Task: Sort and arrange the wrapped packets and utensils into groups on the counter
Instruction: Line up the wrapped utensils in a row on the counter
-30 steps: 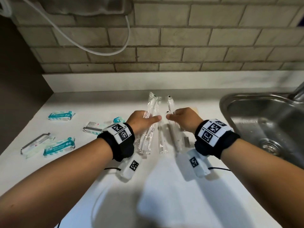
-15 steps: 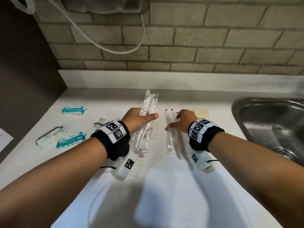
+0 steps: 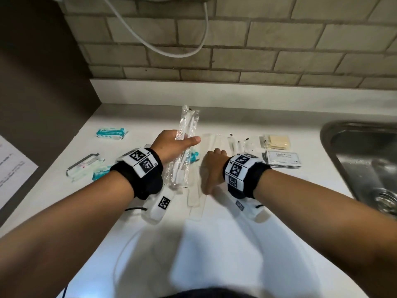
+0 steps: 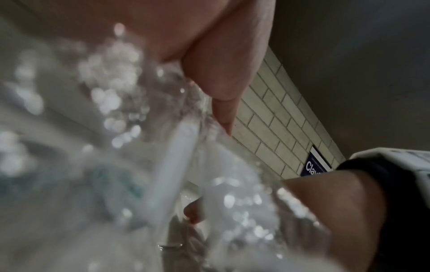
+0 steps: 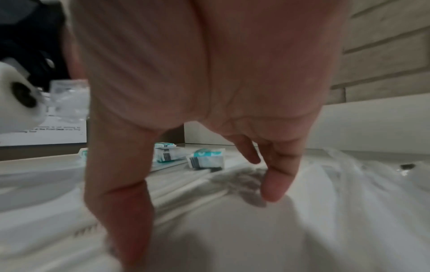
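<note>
A person's left hand [image 3: 171,145] grips a bundle of clear-wrapped utensils [image 3: 186,127] lifted off the white bench [image 3: 214,244], thumb stretched across the wrap. The right hand [image 3: 211,168], fingers loosely spread and pointing down, touches more wrapped utensils [image 3: 217,140] lying flat beneath it. Teal packets [image 3: 111,133] lie left of the left hand; flat sachets [image 3: 282,159] sit right of the right hand.

On the bench [image 3: 236,244], the sink [image 3: 365,160] sits at 3 o'clock. Sachets [image 3: 282,159] lie just left of it, with flat packs [image 3: 277,141] behind them. Wrapped utensils [image 3: 217,143] lie at centre. Small packets [image 3: 110,133] are spread at 9 to 10 o'clock. A paper [image 3: 12,168] lies at the far left.
</note>
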Demonstrator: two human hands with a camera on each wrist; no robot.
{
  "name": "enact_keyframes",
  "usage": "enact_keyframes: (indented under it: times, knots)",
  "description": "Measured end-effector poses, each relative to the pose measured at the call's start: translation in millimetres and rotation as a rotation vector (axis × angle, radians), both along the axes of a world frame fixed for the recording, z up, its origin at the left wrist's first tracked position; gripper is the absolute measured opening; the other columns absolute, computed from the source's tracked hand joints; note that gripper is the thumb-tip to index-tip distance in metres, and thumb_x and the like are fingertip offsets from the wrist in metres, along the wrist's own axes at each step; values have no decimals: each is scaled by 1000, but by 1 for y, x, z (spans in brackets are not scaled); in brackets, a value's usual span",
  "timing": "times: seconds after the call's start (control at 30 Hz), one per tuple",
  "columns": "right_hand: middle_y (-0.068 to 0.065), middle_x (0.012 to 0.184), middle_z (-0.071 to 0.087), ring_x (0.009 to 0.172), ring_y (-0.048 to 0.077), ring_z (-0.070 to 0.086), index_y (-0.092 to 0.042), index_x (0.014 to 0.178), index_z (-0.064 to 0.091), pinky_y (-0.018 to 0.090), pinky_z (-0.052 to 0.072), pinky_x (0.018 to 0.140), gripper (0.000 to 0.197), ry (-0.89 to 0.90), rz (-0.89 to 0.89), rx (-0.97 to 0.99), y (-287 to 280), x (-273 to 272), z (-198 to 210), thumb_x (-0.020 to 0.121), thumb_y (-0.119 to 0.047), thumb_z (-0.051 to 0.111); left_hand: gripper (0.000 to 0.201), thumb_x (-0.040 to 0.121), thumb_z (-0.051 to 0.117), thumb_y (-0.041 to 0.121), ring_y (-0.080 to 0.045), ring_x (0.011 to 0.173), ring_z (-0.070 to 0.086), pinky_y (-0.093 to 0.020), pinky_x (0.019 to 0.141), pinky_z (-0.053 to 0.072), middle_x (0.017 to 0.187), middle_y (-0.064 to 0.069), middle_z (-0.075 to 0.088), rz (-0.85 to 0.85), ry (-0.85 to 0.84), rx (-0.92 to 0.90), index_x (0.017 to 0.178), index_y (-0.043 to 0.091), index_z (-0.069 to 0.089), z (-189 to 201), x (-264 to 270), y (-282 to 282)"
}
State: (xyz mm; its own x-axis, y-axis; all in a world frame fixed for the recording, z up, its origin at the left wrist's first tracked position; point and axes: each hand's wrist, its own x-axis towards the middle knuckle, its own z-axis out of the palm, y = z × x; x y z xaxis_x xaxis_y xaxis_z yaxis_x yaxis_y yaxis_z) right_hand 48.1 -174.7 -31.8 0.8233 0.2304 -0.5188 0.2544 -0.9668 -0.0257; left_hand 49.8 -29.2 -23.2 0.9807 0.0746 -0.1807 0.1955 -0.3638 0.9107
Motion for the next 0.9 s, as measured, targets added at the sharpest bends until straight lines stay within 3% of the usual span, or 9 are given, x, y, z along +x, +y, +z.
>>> enact_keyframes:
  times: [0.1, 0.23, 0.47, 0.53, 0.73, 0.83, 0.9]
  knots:
    - [12, 118, 44, 111, 31, 45, -14, 119, 53, 45, 51, 92, 82, -12, 8, -13, 16, 4, -5, 49, -47, 81, 32, 78, 76, 44, -17, 68, 53, -28, 67, 41, 76, -2, 60, -5, 0, -13, 79, 15, 63, -1, -4, 13]
    - [13, 118, 41, 113, 31, 43, -12, 121, 47, 46, 50, 94, 80, -27, 33, -13, 41, 9, -10, 56, -44, 79, 32, 78, 77, 44, -13, 58, 47, -26, 59, 36, 64, 5, 53, 1, -11, 10, 68, 20, 57, 0, -5, 34]
    - [11, 109, 43, 105, 29, 46, -14, 108, 49, 44, 52, 89, 74, -39, 74, -7, 92, 22, -7, 50, -48, 78, 44, 77, 76, 47, -17, 76, 61, -29, 72, 47, 85, -4, 68, 34, -9, 48, 91, 6, 68, -1, 0, 75]
    - [11, 109, 43, 104, 29, 46, -15, 105, 48, 43, 52, 88, 71, -39, 87, -3, 101, 25, -7, 50, -47, 77, 41, 78, 75, 46, -16, 75, 60, -28, 70, 46, 83, -3, 67, 29, -10, 51, 89, 7, 68, -1, 1, 82]
    - [10, 117, 46, 109, 28, 47, -12, 120, 51, 39, 50, 89, 70, -38, 99, 113, 107, 27, -9, 60, -35, 80, 33, 79, 76, 41, -11, 59, 50, -25, 60, 38, 64, 5, 55, 34, -28, 21, 65, 19, 57, -6, 4, 91]
    - [9, 128, 46, 117, 28, 48, -11, 132, 45, 39, 50, 93, 83, -43, 59, 205, 93, 28, -7, 61, -34, 83, 35, 80, 76, 42, -13, 61, 48, -25, 59, 38, 67, 1, 53, 33, -39, 11, 67, 16, 56, -9, 6, 90]
    - [8, 137, 47, 123, 26, 50, -14, 142, 38, 39, 48, 99, 89, -46, 25, 343, 80, 26, 1, 66, -33, 81, 40, 79, 75, 46, -15, 67, 53, -27, 65, 41, 73, -3, 59, 21, -28, 13, 75, 8, 64, -12, 8, 87]
